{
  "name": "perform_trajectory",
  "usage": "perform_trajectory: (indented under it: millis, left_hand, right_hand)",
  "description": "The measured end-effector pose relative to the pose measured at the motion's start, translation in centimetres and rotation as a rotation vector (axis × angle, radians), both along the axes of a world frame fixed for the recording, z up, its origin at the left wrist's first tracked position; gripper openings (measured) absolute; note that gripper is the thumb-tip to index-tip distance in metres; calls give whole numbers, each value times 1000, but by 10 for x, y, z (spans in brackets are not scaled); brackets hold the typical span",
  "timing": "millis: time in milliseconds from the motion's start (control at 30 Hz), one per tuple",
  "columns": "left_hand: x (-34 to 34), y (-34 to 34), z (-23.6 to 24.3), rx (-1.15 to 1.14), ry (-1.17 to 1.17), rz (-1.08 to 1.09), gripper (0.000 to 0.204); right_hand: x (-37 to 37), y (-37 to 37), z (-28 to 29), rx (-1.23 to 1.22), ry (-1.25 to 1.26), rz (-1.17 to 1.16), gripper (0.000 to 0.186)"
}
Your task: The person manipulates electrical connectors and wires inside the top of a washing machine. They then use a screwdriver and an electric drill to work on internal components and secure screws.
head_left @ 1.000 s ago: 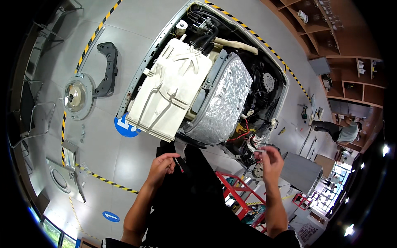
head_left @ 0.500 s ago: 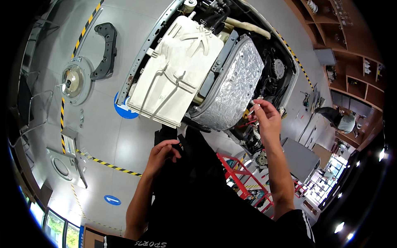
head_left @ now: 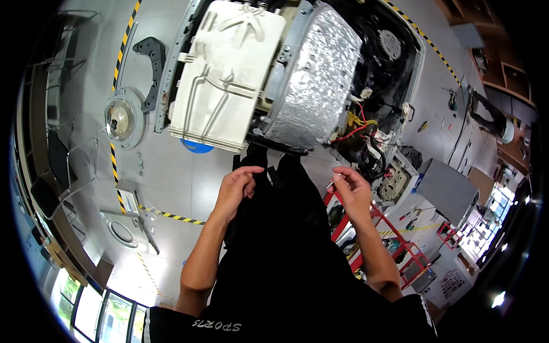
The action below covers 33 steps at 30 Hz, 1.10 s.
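Both hands are in front of my dark clothing, in the middle of the view. My left hand (head_left: 233, 188) has its index finger stretched out and the others loosely bent; nothing shows in it. My right hand (head_left: 351, 194) pinches a small silvery metal piece (head_left: 330, 184), too small to name exactly. Ahead of both hands stands an opened appliance that looks like a washing machine. Its cream plastic housing (head_left: 229, 68) is on the left, beside a rounded, foil-covered part (head_left: 323, 74). Red and yellow wires (head_left: 357, 123) hang to the right of the foil, apart from my right hand.
A round door with a clear bowl (head_left: 121, 120) and a dark curved part (head_left: 153, 68) lie on the floor at left. A red metal frame (head_left: 409, 251) stands right of my legs, near a grey panel (head_left: 446, 188). Yellow-black tape (head_left: 171, 216) marks the floor.
My right hand has drawn back from the foil-covered part toward my body, still pinching the small metal piece. The appliance now appears higher in the view. My left hand keeps nearly the same pose.
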State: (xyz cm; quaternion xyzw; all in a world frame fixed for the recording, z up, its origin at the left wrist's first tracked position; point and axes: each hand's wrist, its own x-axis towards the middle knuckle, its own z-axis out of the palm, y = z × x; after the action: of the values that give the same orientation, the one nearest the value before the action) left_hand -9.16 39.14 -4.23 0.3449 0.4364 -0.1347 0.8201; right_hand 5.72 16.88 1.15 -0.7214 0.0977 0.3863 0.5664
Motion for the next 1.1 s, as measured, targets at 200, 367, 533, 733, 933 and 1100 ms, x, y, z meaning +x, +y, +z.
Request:
perform_trajectory:
  millis: [200,367,533,733,933,1100]
  left_hand:
    - [9,-33,10,61,-25,62,31]
    - [21,-76,19,92,50,33,32]
    - [28,-119,24,94,10,12,31]
    - [39,-152,30,151,-4,-10,24]
    - [48,-163,34,237,77,-25,24]
    - [63,-154,25,263,26,-72,24]
  right_hand:
    - [-19,-39,-7,129,49,-48,21]
    - [-22,-85,-15,201,7,-52,20]
    - [-24,-131,-17,213,7,-80,21]
    - [-28,-152,-7,265,-33,66,20]
    - [-23,-150,21,291,0,214,19]
    - [-25,-155,31,223,-70,275,21]
